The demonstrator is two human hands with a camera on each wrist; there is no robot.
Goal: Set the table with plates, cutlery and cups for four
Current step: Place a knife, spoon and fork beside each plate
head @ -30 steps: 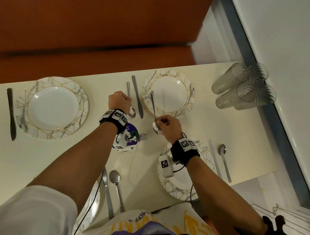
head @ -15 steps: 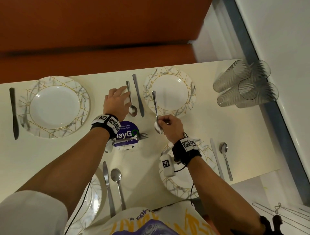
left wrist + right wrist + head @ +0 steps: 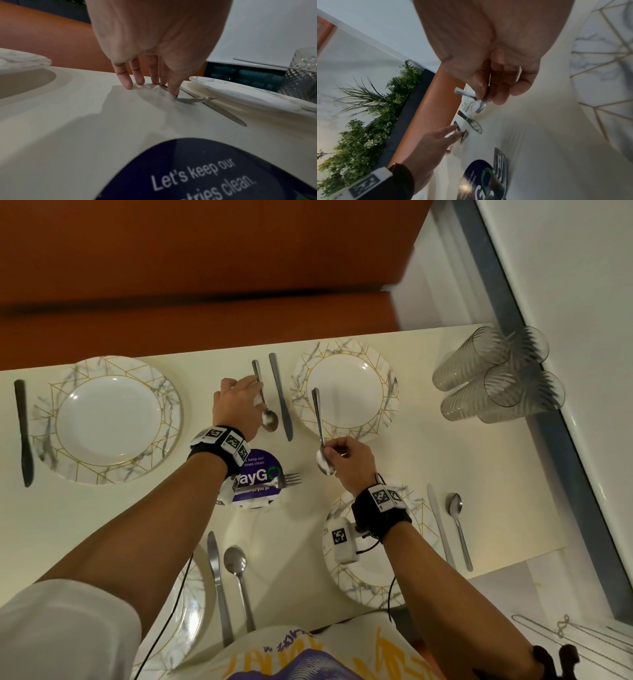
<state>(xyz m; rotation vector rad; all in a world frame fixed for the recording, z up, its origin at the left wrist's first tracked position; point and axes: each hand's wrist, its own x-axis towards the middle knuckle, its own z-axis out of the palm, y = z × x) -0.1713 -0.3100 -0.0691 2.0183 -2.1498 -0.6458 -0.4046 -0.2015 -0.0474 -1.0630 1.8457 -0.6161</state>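
Four marble-rimmed plates lie on the cream table; the far right plate (image 3: 344,361) has a knife (image 3: 281,395) and a spoon (image 3: 269,419) to its left. My left hand (image 3: 255,392) touches that spoon's handle with straight fingers (image 3: 126,82), tips down on the table. My right hand (image 3: 334,451) pinches a second spoon (image 3: 318,419) just above its bowl, and the handle points out over the far right plate's rim. The right wrist view shows this pinch (image 3: 481,102) and the left hand (image 3: 452,132) beyond it.
Several ribbed glasses (image 3: 496,374) are clustered at the far right corner. A fork (image 3: 287,481) lies on a purple round sticker (image 3: 260,474). Knife and spoon pairs lie by the near plates (image 3: 373,587). A dark knife (image 3: 24,433) lies left of the far left plate (image 3: 106,419).
My left hand has uncurled from a fist and moved up along the lying spoon, fingers now straight on it. The right hand keeps its spoon in nearly the same place.
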